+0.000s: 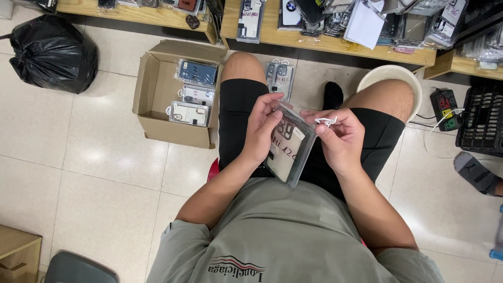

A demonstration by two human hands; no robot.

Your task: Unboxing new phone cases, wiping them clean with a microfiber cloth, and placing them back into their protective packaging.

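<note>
We are gripping the clear packaged phone case (291, 149) in our left hand (260, 128), fingers wrapped round its edge, while our right hand (338, 137) fingers are pinching its white hanger tab (325, 121), which is risking tearing if tugged sideways.

Glossy clear plastic package (290, 149), matt cardboard box (157, 94), shiny floor tiles (47, 136)
</note>
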